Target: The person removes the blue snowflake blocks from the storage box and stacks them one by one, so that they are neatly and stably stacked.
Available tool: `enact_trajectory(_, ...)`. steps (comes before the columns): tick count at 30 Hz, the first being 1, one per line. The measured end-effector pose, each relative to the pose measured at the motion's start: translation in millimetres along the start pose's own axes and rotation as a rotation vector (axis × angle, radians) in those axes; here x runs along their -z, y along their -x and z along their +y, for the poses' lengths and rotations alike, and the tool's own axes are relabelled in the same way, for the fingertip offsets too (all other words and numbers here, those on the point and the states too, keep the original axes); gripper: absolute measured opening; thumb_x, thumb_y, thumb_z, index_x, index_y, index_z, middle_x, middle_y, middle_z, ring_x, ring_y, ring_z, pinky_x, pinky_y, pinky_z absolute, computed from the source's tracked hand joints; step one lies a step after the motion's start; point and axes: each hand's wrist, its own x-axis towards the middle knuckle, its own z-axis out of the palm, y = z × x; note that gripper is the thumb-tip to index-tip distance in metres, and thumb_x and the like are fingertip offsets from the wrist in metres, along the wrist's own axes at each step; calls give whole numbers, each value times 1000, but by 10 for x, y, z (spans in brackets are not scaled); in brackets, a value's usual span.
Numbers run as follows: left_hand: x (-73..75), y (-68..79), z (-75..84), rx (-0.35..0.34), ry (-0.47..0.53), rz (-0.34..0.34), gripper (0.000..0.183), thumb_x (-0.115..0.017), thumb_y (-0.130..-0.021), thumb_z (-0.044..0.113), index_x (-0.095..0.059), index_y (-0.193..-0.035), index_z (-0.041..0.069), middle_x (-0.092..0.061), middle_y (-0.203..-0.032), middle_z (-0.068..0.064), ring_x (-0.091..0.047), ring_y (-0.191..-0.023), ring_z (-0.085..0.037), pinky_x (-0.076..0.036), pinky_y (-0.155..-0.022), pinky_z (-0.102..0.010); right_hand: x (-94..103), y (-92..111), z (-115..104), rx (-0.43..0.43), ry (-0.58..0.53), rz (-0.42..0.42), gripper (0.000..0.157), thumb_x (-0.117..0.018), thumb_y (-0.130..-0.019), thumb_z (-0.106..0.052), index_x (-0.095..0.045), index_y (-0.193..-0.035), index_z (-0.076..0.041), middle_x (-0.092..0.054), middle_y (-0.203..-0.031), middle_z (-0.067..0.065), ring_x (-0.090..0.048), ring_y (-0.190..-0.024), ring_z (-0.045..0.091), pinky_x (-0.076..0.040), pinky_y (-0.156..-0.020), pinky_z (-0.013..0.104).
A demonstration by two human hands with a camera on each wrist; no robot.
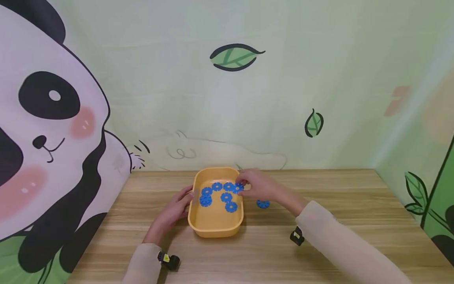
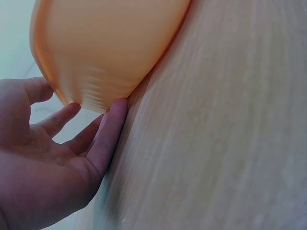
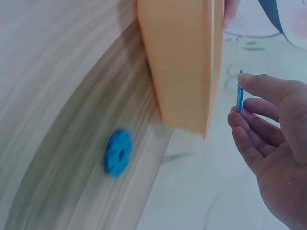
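Pinches a blue notched disc (image 3: 240, 91) in the right hand (image 1: 260, 186), held roughly level with one face up, just above the right rim of the yellow tray (image 1: 209, 221). Rests the left hand (image 1: 173, 211), fingers loosely extended, against the left wall of that tray, set lengthwise from near to far on the desk (image 1: 220, 262).
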Motion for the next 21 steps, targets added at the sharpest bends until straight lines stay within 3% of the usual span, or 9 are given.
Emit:
enact_trajectory(9, 2, 20, 12, 12, -1, 0, 62, -51, -112, 45, -36, -165, 17, -39, -166, -19, -58, -136, -36, -53, -107, -51, 21, 323, 376, -92, 14, 50, 26, -83, -93, -17, -75, -112, 0, -74, -107, 8, -70, -101, 26, -61, -92, 45)
enact_trajectory(21, -1, 38, 17, 8, -11, -1, 61, -50, -112, 44, -36, -166, 17, -39, -166, -20, -58, -137, -37, -53, -107, -52, -259, 608, 758, -137, 17, 68, 26, -86, -91, -14, -76, -109, 2, -73, -103, 7, -68, -95, 19, -60, -86, 38)
